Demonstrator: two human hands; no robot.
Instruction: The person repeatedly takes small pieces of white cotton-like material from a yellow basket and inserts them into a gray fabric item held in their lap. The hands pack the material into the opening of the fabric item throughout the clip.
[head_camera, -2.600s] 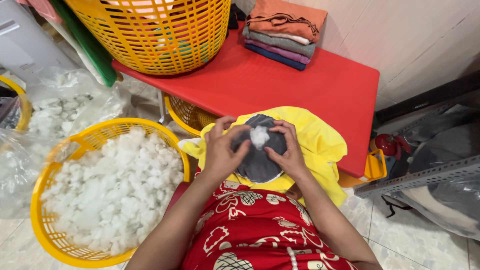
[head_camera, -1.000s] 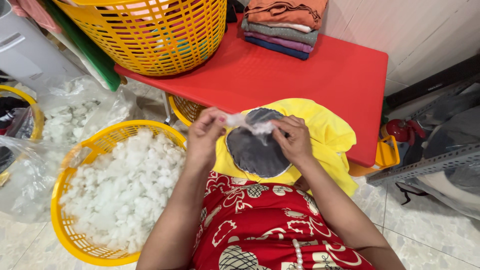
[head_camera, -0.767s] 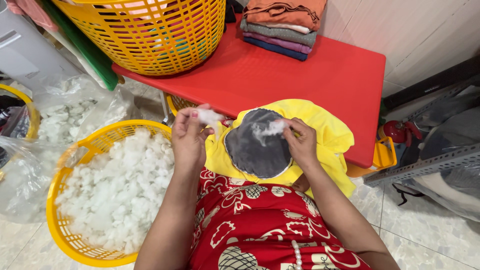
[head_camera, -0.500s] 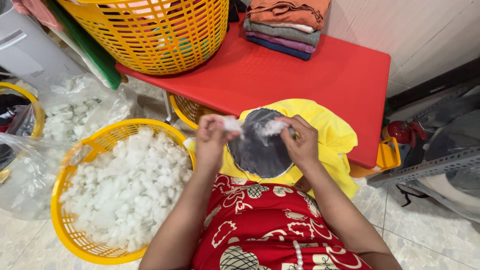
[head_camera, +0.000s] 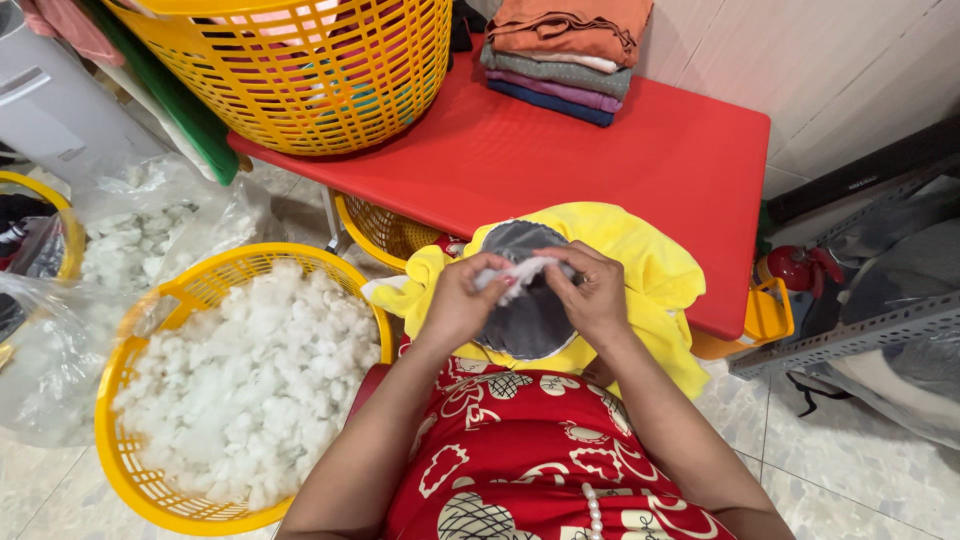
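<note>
A small tuft of white stuffing (head_camera: 522, 270) is pinched between both hands just above the round grey fabric patch (head_camera: 527, 310) of a yellow soft toy cover (head_camera: 640, 275), which lies on the person's lap against the front edge of the red surface (head_camera: 600, 150). The left hand (head_camera: 462, 300) is closed on one end of the tuft with thumb and fingertips, and the right hand (head_camera: 592, 292) is closed on the other end, so the fibre is stretched between them over the grey patch. To do this well, I judge the tuft should be teased apart gently into a loose, even wisp, not left as a hard clump, and then fed into the cover a little at a time, with one hand steadying the fabric so the opening does not slip; where that opening lies cannot be made out here. To the person's left, on the tiled floor, stands a yellow basket (head_camera: 130, 470) heaped with white stuffing, and beyond it a clear plastic bag (head_camera: 60, 330) with more of the same. On the red surface sit a large yellow laundry basket (head_camera: 300, 80) and a folded stack of clothes (head_camera: 565, 50) near the wall, well apart from the hands
</note>
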